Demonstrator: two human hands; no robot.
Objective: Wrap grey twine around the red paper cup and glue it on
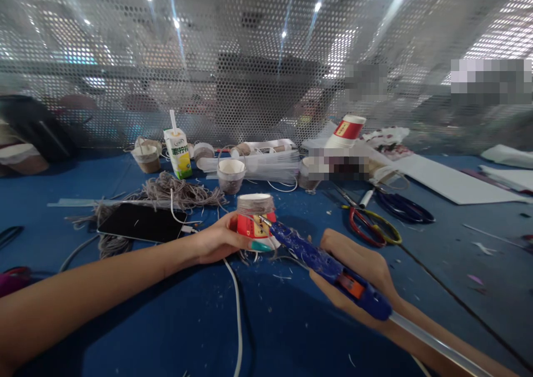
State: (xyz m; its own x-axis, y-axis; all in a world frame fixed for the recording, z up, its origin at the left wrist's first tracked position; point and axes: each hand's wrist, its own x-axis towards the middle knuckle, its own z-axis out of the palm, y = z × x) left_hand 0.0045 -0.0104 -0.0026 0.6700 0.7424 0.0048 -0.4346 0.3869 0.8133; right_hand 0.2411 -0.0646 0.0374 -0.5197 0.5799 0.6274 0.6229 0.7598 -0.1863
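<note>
My left hand (220, 238) grips an upside-down red and white paper cup (255, 221) on the blue table; grey twine is wound round the cup's upper part. My right hand (353, 266) is closed round a blue hot glue gun (328, 266) with a clear glue stick (433, 343) poking out of its back. The gun's metal nozzle touches the cup's side just below the twine.
A black phone (141, 222) on a white cable and a heap of grey twine (166, 191) lie to the left. Behind stand a milk carton (178, 154), several paper cups (230, 175) and a cup stack (347, 131). Scissors (375, 227) lie right. A perforated metal screen (266, 60) backs the table.
</note>
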